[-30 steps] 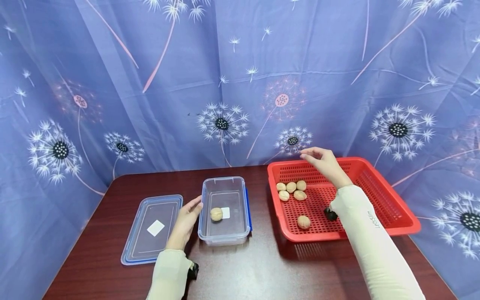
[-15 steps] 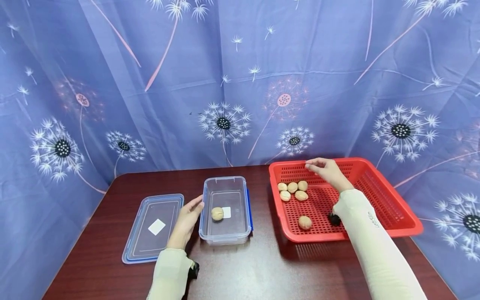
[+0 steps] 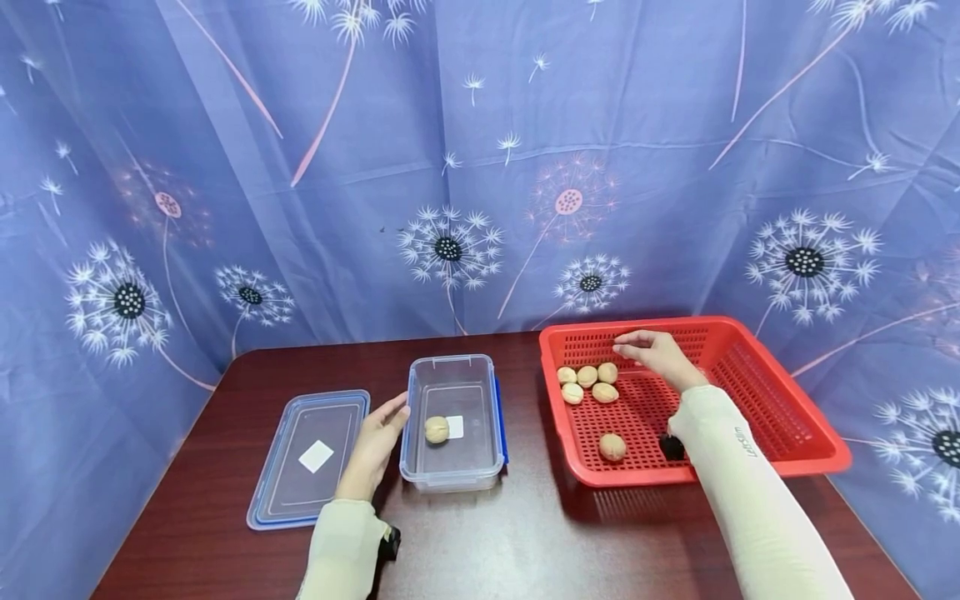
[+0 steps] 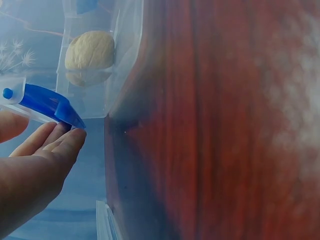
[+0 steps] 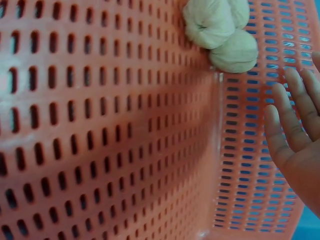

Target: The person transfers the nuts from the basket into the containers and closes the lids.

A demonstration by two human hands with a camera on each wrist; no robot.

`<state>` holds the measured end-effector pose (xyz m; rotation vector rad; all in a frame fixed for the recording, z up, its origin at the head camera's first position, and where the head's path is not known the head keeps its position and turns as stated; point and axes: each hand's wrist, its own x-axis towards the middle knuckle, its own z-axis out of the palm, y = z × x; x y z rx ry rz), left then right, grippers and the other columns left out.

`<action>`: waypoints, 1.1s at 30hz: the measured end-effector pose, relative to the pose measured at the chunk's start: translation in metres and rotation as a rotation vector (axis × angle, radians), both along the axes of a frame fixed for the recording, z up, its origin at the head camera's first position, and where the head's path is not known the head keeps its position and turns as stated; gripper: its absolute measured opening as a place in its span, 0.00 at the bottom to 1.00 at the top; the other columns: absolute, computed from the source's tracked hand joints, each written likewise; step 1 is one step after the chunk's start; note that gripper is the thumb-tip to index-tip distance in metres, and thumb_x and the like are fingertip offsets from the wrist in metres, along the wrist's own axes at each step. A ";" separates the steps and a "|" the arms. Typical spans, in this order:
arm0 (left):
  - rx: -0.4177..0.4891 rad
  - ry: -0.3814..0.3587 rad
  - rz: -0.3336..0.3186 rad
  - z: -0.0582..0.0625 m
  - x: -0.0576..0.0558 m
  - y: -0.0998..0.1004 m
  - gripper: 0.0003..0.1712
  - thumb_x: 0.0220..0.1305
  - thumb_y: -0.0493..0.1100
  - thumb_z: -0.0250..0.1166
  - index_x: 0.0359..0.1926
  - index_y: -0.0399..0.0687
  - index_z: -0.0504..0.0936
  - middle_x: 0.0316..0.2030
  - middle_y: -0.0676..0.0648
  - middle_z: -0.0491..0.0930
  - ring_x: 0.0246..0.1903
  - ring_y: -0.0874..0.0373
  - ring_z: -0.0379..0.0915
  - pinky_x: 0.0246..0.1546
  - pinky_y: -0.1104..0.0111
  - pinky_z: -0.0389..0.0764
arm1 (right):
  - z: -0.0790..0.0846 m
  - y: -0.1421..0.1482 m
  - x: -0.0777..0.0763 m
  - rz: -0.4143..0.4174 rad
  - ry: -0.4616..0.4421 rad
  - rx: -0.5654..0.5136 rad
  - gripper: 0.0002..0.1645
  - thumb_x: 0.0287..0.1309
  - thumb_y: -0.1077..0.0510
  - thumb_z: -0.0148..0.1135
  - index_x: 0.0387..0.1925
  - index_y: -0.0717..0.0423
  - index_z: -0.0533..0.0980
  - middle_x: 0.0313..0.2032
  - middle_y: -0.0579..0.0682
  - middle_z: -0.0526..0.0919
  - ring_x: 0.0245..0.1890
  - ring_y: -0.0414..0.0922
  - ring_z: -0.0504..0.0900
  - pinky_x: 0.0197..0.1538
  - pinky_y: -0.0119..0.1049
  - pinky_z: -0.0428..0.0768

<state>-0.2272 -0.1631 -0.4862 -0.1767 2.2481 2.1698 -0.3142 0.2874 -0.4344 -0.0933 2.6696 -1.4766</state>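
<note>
My left hand [image 3: 372,446] is at the left side of a clear plastic food container [image 3: 454,478], its fingers fairly straight and touching the blue latch [image 4: 47,102]. One walnut [image 3: 437,430] lies inside the container, near a white label. My right hand [image 3: 657,358] hovers over the back of a red plastic basket [image 3: 630,477], holding nothing. In the right wrist view its fingers [image 5: 274,122] are extended, near the grouped walnuts [image 5: 235,51]. Several walnuts [image 3: 587,377] sit in the basket's back left corner, and a single walnut [image 3: 612,447] lies near its front.
The container's clear lid [image 3: 311,496] with a blue seal lies on the dark wooden table [image 3: 487,550], left of the left hand. A blue curtain [image 3: 337,242] with dandelion prints hangs behind the table. The basket's slotted walls rise around the right hand.
My right hand has lowered from above the basket's back rim towards its inside, fingers still without a walnut. My left hand stays at the container.
</note>
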 end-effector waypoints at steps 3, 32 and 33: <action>0.010 0.002 0.002 -0.001 0.000 0.000 0.24 0.71 0.34 0.52 0.65 0.30 0.66 0.63 0.30 0.67 0.64 0.44 0.60 0.69 0.54 0.58 | -0.005 0.001 0.001 0.014 -0.014 0.004 0.28 0.65 0.53 0.60 0.58 0.69 0.71 0.53 0.65 0.78 0.50 0.55 0.77 0.49 0.42 0.81; 0.019 -0.003 -0.001 -0.003 -0.002 -0.001 0.24 0.71 0.33 0.52 0.65 0.31 0.66 0.63 0.31 0.67 0.64 0.44 0.61 0.69 0.55 0.57 | -0.026 0.004 -0.002 0.124 -0.091 0.224 0.29 0.54 0.47 0.69 0.48 0.67 0.78 0.44 0.62 0.81 0.40 0.50 0.76 0.40 0.38 0.75; 0.015 -0.006 0.002 -0.002 -0.002 -0.001 0.24 0.71 0.34 0.52 0.65 0.31 0.67 0.63 0.31 0.67 0.64 0.44 0.60 0.69 0.55 0.57 | -0.026 0.003 -0.003 0.125 -0.088 0.229 0.29 0.55 0.48 0.69 0.48 0.68 0.77 0.45 0.62 0.81 0.41 0.51 0.75 0.40 0.39 0.75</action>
